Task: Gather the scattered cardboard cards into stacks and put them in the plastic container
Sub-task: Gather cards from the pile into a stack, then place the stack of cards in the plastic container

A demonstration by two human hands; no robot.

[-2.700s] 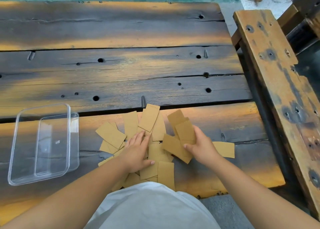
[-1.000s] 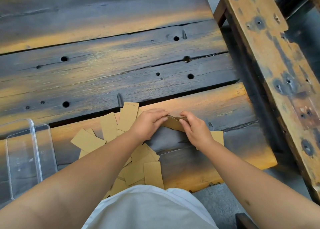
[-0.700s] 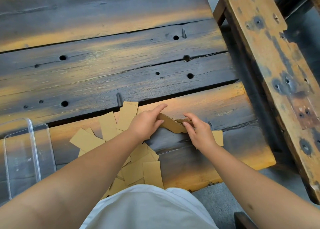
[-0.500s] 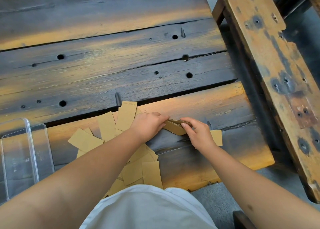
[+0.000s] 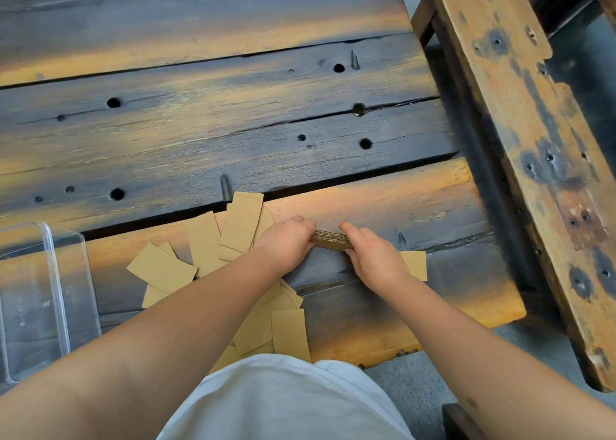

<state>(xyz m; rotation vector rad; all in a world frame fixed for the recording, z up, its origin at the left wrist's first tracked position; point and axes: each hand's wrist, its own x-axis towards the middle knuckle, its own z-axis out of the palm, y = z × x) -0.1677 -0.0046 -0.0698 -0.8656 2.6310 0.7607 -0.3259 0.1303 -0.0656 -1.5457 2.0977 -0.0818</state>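
A small stack of brown cardboard cards (image 5: pixel 328 239) stands on edge on the wooden table, pinched between both hands. My left hand (image 5: pixel 286 239) grips its left end and my right hand (image 5: pixel 373 256) grips its right end. Several loose cards (image 5: pixel 160 268) lie scattered to the left and under my left forearm, reaching to the table's near edge. One more card (image 5: pixel 415 264) lies flat just right of my right hand. The clear plastic container (image 5: pixel 50 293) sits at the far left, cut off by the frame.
The dark plank table (image 5: pixel 216 122) has holes and gaps between its boards. A worn wooden bench (image 5: pixel 533 139) runs along the right side, with a gap to the floor between it and the table. My white shirt fills the bottom.
Both hands gathered the cards at the right into one stack and squared it on edge. The view has shifted right, pushing the container to the frame's left edge.
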